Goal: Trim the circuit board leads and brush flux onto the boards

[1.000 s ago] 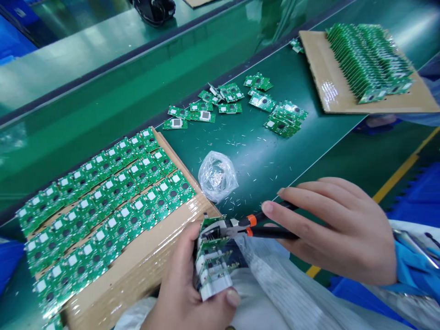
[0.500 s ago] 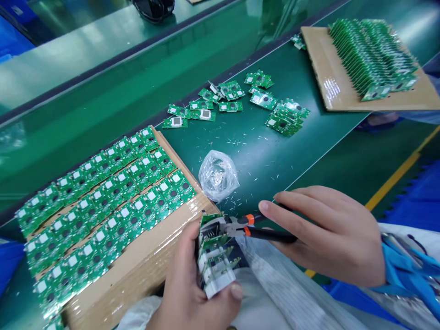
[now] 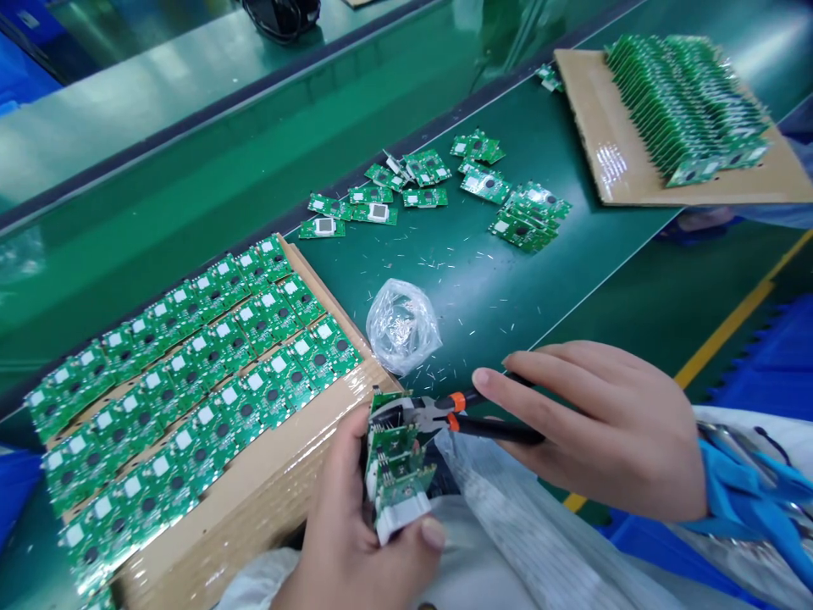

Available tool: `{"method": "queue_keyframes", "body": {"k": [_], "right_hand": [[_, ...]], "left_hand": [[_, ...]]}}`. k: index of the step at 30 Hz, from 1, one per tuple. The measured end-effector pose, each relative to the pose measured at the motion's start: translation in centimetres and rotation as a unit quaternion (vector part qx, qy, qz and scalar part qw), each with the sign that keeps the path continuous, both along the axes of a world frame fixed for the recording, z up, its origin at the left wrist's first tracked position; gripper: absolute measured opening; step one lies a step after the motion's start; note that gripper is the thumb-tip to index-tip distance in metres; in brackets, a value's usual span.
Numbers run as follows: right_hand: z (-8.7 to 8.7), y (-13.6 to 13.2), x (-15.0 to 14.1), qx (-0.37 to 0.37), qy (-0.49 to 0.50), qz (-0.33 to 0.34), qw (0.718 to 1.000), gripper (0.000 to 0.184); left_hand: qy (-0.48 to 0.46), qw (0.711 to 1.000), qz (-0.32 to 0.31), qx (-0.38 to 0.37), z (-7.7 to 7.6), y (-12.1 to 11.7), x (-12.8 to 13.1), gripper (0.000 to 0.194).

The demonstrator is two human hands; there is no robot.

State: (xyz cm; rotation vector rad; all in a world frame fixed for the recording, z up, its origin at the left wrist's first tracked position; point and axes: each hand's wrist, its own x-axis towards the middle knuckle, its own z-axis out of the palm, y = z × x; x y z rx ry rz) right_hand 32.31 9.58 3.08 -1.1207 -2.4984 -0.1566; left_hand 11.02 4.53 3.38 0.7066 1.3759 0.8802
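Note:
Several green circuit boards [image 3: 401,483], stacked with white parts between them, are gripped between the thumb and fingers of my left hand [image 3: 365,529]. My right hand [image 3: 603,432] is closed round the black handles of a pair of cutting pliers [image 3: 467,415] with orange bands. The metal jaws reach in at the upper end of the held boards, beside thin pins; whether they touch a pin I cannot tell. Just beyond the boards stands a clear plastic bag [image 3: 403,326], its mouth turned open, with small metal clippings inside.
Rows of circuit boards [image 3: 203,415] cover a cardboard sheet [image 3: 254,500] at left. Loose boards [image 3: 486,182] lie along the bench [image 3: 445,246], with scattered clippings nearer. Upright boards [image 3: 692,110] stand on another cardboard sheet [image 3: 616,161] at back right.
The held boards have tilted slightly in my left hand, showing more of their green faces. The pliers and my right hand have shifted a little to the left.

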Motion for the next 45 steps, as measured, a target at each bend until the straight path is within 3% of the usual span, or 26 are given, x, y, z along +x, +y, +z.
{"method": "queue_keyframes", "body": {"k": [7, 13, 19, 24, 32, 36, 41, 45], "right_hand": [[-0.1, 0.1, -0.3, -0.029, 0.022, -0.018, 0.999, 0.029], [-0.3, -0.2, -0.4, -0.076, 0.015, -0.04, 0.996, 0.028], [0.3, 0.1, -0.1, -0.068, -0.02, -0.037, 0.997, 0.031], [1.4, 0.5, 0.5, -0.022, -0.065, -0.033, 0.997, 0.035], [2.6, 0.2, 1.6, 0.024, -0.046, -0.021, 0.998, 0.039], [3.2, -0.3, 1.7, -0.007, -0.041, -0.061, 0.997, 0.031], [3.6, -0.7, 1.1, 0.024, -0.022, 0.008, 0.999, 0.024], [3.6, -0.4, 0.5, 0.02, -0.047, 0.014, 0.999, 0.031]], "left_hand": [[0.001, 0.999, -0.041, -0.014, 0.4, 1.4, 0.0, 0.06], [-0.025, 0.996, -0.071, -0.045, -0.5, 2.2, -0.5, 0.061], [-0.041, 0.996, -0.058, -0.052, -0.5, 2.0, -0.7, 0.063], [-0.034, 0.998, -0.054, -0.029, 0.0, 1.4, -1.2, 0.065], [-0.048, 0.998, -0.041, 0.013, 0.1, 0.0, -2.1, 0.066], [-0.026, 0.997, -0.055, 0.051, -0.3, -0.1, -2.6, 0.062], [0.022, 0.994, -0.051, 0.096, -0.9, -0.6, -2.8, 0.067], [0.03, 0.993, -0.052, 0.105, -0.7, -1.2, -2.8, 0.059]]}}
